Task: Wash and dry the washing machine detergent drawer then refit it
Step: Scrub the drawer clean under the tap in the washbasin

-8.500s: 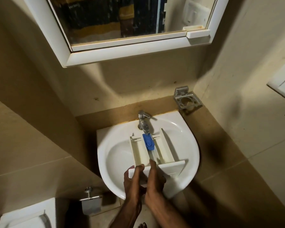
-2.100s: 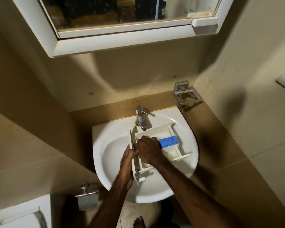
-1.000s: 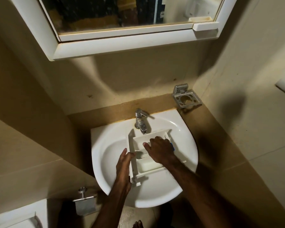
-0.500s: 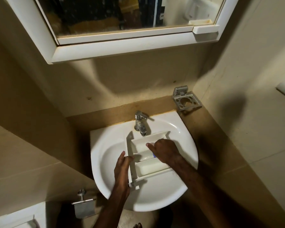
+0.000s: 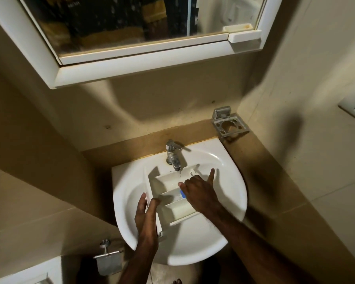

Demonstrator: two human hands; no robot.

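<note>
White plastic detergent drawer (image 5: 172, 198) lies in the basin (image 5: 230, 181) of a glossy white ceramic sink w/ a rounded front rim & straight back edge against the tan wall ledge. Drawer is a rectangular tray split by thin walls into compartments, its flat front panel turned toward the sink's left rim & standing on edge; far end sits under the tap (image 5: 173, 154), a short chrome spout at the middle of the back edge, w/ a thin stream of water falling into the far compartment. A small blue plastic piece (image 5: 181, 194) shows in the middle compartment, mostly hidden by the right hand. Left hand (image 5: 146, 212) grips the front panel near the sink's left rim, thumb on the inner side, fingers wrapped on the outer side. Right hand (image 5: 197, 191) reaches in from the right rim, fingers bent down into the middle compartment, one finger stuck out straight toward the back-right of the basin; can't tell if it's pinching anything. Hands are apart, one at each side of the drawer. Back-right corner of the ledge: a square metal tumbler holder (image 5: 230, 125), dull steel, round hole in it. Above, a white-framed mirror cabinet (image 5: 141, 66), speckled glass. Below the sink's left side, a metal toilet-roll holder (image 5: 109, 257) on the tiled wall.
</note>
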